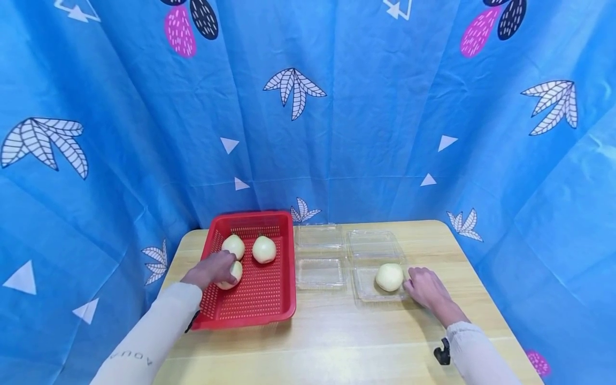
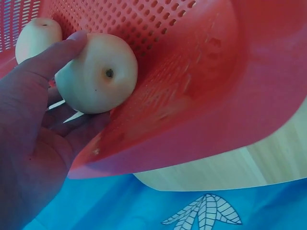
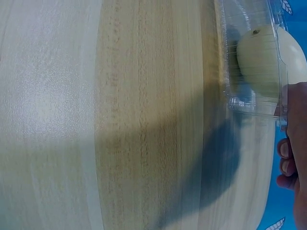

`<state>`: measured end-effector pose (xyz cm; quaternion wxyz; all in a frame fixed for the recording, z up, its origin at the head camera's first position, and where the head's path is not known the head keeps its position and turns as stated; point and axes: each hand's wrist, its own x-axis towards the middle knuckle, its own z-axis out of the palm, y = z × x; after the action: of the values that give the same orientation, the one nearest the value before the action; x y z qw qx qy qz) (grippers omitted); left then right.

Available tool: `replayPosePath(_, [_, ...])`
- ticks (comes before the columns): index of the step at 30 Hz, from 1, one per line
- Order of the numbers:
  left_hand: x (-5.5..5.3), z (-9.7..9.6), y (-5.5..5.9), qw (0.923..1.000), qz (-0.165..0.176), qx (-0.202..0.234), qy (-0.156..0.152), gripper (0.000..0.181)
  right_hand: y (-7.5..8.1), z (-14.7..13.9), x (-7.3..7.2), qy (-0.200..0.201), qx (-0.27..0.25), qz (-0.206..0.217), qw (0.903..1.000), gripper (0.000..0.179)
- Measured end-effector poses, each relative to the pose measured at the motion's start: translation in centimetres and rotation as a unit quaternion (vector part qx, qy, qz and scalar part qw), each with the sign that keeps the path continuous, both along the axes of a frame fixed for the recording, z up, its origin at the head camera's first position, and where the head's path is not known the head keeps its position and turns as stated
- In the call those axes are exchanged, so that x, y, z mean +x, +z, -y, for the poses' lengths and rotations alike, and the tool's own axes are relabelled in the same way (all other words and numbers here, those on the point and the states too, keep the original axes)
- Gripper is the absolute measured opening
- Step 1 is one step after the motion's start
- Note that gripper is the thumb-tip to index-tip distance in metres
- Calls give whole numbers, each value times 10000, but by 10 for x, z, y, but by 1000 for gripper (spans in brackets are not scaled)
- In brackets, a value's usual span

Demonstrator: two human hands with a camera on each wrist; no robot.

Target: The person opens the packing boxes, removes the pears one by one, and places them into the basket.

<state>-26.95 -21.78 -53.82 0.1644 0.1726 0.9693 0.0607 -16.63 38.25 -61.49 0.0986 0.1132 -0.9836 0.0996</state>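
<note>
My left hand (image 1: 218,269) reaches into the red plastic basket (image 1: 289,315) and grips a pale round pear (image 2: 103,76) between thumb and fingers. Two more such pears lie in the basket, a back-left pear (image 1: 233,246) close by this hand and another pear (image 1: 264,249) to its right. On the right, a single pear (image 1: 390,277) sits in the front half of an open clear plastic box (image 1: 368,293). My right hand (image 1: 425,287) holds that box's right edge, its lower fingers curled in the right wrist view and the thumb partly hidden.
A second clear plastic box (image 1: 320,272) stands open between the basket and the box with the pear. Everything rests on a light wooden table (image 1: 332,342). A blue patterned curtain (image 1: 308,149) hangs behind and along both sides.
</note>
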Motion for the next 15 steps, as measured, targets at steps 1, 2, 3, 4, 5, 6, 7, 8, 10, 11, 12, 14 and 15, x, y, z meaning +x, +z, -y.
replayPosePath(1, [0,0,0,10000,1,-1,-36,47,0,0,0,4,0,-3,10000,26])
replayPosePath(2, [0,0,1,10000,-6,-1,-68,47,0,0,0,6,5,1,10000,26])
replayPosePath(3, [0,0,1,10000,-5,-8,-58,47,0,0,-1,12,10,2,10000,26])
replayPosePath(4, [0,-1,1,10000,-11,-13,-87,47,0,0,-1,24,9,-1,10000,26])
replayPosePath(5, [0,-1,2,9999,-17,-22,-109,47,1,0,-1,7,-1,39,10000,26])
replayPosePath(6, [0,-1,3,10000,-1,-23,-95,48,1,0,-1,2,5,60,10000,26])
replayPosePath(7, [-1,-1,4,9999,20,-29,-97,47,1,0,-1,-10,-5,95,10000,26])
replayPosePath(8, [-1,-2,5,9999,93,-31,-55,46,1,1,-1,-16,-14,121,9999,26])
replayPosePath(10, [-2,-3,6,9998,218,-21,3,46,0,1,-1,-28,-29,142,9999,26])
replayPosePath(11, [-3,-4,7,9996,281,-14,36,44,0,1,0,-40,-26,140,9999,26])
replayPosePath(12, [-3,-4,8,9995,311,-18,45,42,0,1,0,-41,-14,111,9999,26])
replayPosePath(14, [-4,-6,10,9994,349,-10,9,39,0,1,0,-45,5,54,10000,26])
replayPosePath(15, [-5,-7,12,9995,323,-13,-30,38,-1,0,0,-44,12,26,10000,26])
